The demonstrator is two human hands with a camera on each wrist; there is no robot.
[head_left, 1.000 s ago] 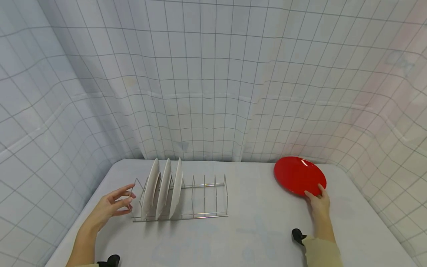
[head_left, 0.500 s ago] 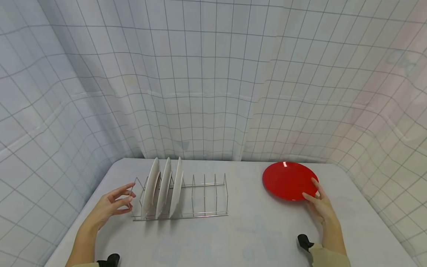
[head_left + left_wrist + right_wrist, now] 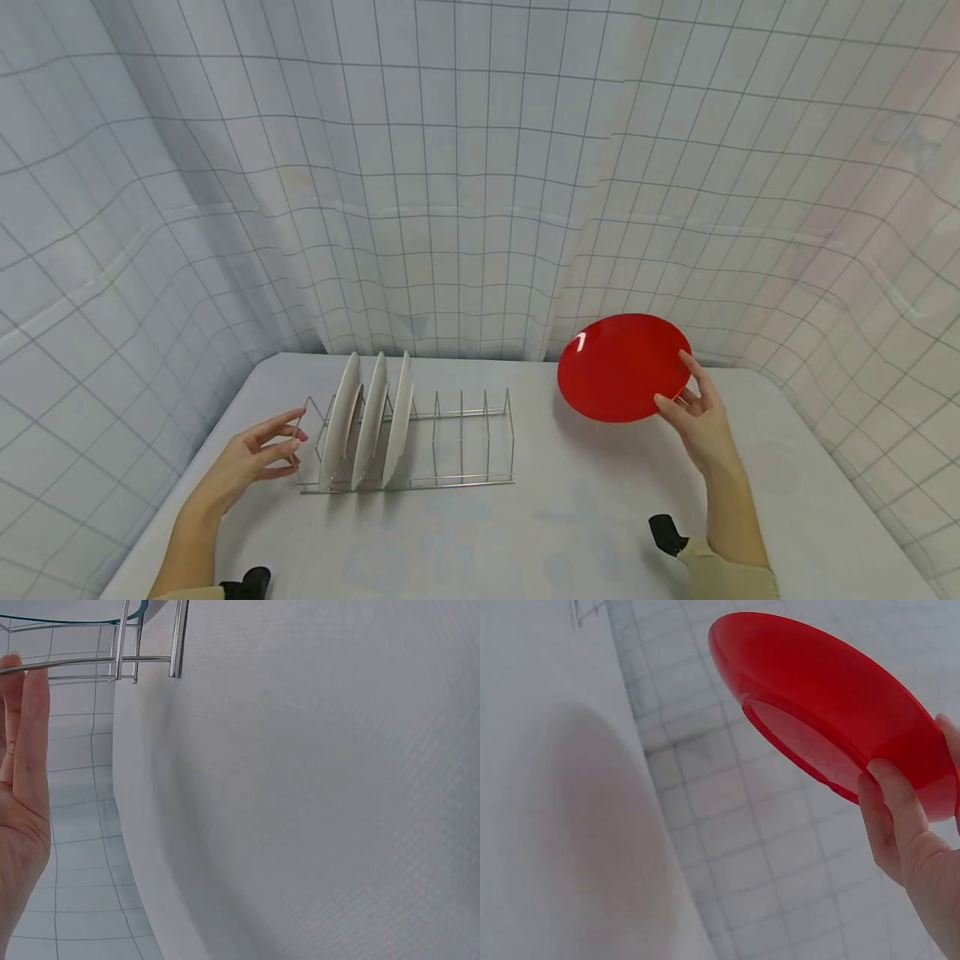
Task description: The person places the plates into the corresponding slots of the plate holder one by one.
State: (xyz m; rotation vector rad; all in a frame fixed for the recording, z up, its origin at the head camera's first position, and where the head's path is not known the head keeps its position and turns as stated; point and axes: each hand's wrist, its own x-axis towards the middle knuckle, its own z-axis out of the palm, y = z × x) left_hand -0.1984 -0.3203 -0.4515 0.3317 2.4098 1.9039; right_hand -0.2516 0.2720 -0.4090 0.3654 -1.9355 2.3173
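Note:
My right hand grips a red plate by its near right edge, thumb on the upper face and fingers beneath. The plate is tilted and raised off the table, with its shadow below. Its underside and foot ring show in the right wrist view, where fingers press against the bottom. At the left, my left hand holds the end wire of a metal dish rack; this wire meets the fingertips in the left wrist view. The thumb is hidden there.
Three white plates stand upright in the rack's left slots. Thin wire dividers rise from its right half. The white table is enclosed by a grid-patterned curtain behind and at both sides.
The right hand has lifted the red plate off the table and carried it leftward, tilting it. My left hand stays at the rack's end, and the rack has not moved.

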